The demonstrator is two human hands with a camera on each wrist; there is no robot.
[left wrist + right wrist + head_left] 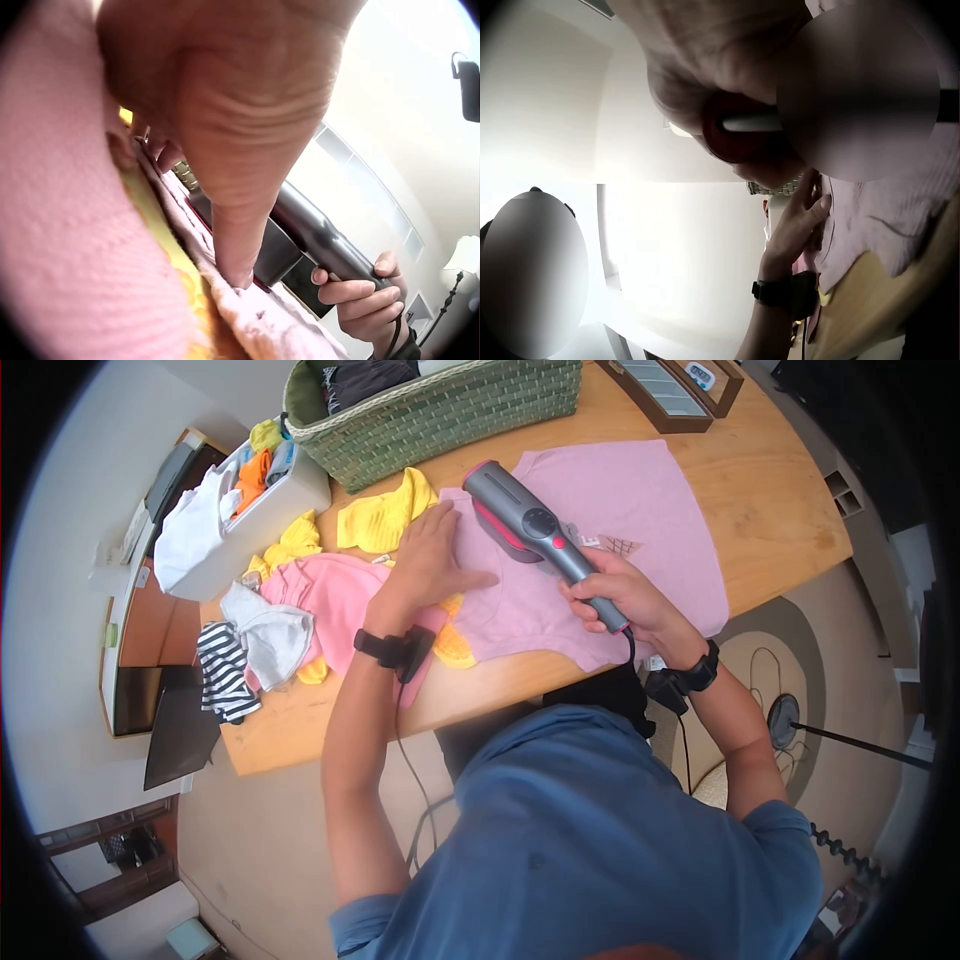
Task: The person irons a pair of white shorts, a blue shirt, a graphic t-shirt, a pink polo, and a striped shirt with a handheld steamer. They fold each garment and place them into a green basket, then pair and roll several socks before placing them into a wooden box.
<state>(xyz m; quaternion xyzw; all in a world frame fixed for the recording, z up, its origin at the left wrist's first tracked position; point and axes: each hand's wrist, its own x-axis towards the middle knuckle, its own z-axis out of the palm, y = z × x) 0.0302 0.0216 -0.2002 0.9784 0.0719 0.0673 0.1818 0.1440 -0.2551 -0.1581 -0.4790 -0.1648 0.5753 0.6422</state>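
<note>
A lilac shirt (pixel 640 490) with a printed cone picture lies spread on the table. My right hand (pixel 625 595) grips the handle of a grey and pink handheld garment steamer (pixel 515 505), its head over the upper left part of the shirt. In the left wrist view the fingers of that hand curl round the steamer's grey handle (pixel 349 259). With fingers stretched and thumb spread, my left hand (pixel 432 560) rests on the shirt's left edge. Yellow clothing (pixel 385 515) and a pink garment (pixel 330 595) lie beside the left hand. The right wrist view is partly blocked by a blurred disc.
A green woven basket (pixel 440 435) and a white bin (pixel 305 490) of clothes stand at the back. A grey cloth (pixel 270 625) and a striped garment (pixel 225 670) lie at the table's left end. A brown case (pixel 670 395) sits far right. The steamer's cord (pixel 631 650) hangs by the front edge.
</note>
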